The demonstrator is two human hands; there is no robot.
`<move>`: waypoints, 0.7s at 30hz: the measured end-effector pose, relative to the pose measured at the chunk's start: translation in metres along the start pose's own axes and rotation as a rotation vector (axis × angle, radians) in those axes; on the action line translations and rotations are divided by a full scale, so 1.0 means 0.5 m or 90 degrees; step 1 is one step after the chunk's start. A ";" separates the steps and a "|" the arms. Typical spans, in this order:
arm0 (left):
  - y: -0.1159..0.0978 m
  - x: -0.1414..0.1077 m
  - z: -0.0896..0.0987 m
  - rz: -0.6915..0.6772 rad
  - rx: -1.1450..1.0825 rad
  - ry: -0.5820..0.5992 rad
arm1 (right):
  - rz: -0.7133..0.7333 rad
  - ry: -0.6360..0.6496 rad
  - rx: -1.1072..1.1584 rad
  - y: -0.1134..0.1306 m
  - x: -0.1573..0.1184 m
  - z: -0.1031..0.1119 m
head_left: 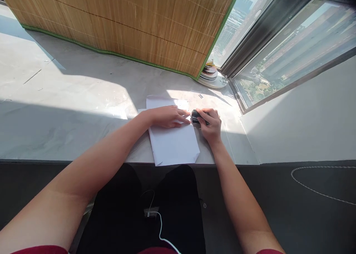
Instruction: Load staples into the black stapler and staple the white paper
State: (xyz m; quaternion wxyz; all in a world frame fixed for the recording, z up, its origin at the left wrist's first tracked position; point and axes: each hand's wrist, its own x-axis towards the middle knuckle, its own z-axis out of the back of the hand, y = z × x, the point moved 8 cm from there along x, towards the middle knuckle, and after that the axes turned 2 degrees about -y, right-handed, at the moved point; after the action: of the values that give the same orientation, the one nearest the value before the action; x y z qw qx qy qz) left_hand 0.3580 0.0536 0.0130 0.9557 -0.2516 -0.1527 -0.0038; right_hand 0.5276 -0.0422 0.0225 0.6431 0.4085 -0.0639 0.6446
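Note:
White sheets of paper (174, 144) lie near the front edge of the marbled sill. Across their upper part my left hand (171, 116) rests flat, fingers spread and pointing right. My right hand (210, 123) is wrapped round a small black stapler (195, 116), whose front end meets the right edge of the paper, close to the left fingertips. The lower corners of the paper look folded or creased. Whether the paper sits between the stapler's jaws is too small to tell.
A bamboo blind (125, 20) with green edging hangs over the back of the sill (69, 90). Stacked plates (213, 82) stand in the corner by the window (278, 61). A small staple-like strip (201, 96) lies behind my right hand. A white cable (160, 224) crosses my lap.

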 end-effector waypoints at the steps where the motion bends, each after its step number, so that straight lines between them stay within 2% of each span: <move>1: 0.000 0.000 -0.003 -0.002 0.014 0.011 | 0.003 -0.001 -0.003 0.001 0.000 0.000; 6: -0.001 0.001 -0.004 -0.006 0.025 0.025 | 0.006 0.005 -0.014 0.003 -0.001 -0.003; 17: -0.005 0.003 0.000 -0.013 -0.001 0.024 | 0.041 0.102 -0.110 0.022 -0.005 -0.031; 21: 0.001 0.000 -0.004 -0.015 0.000 0.026 | 0.037 0.095 -0.122 0.025 -0.004 -0.029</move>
State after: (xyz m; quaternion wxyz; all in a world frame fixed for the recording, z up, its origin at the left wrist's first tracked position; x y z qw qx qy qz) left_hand 0.3588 0.0533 0.0111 0.9585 -0.2498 -0.1360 -0.0202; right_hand 0.5096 -0.0372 0.0173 0.6631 0.2941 -0.0889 0.6825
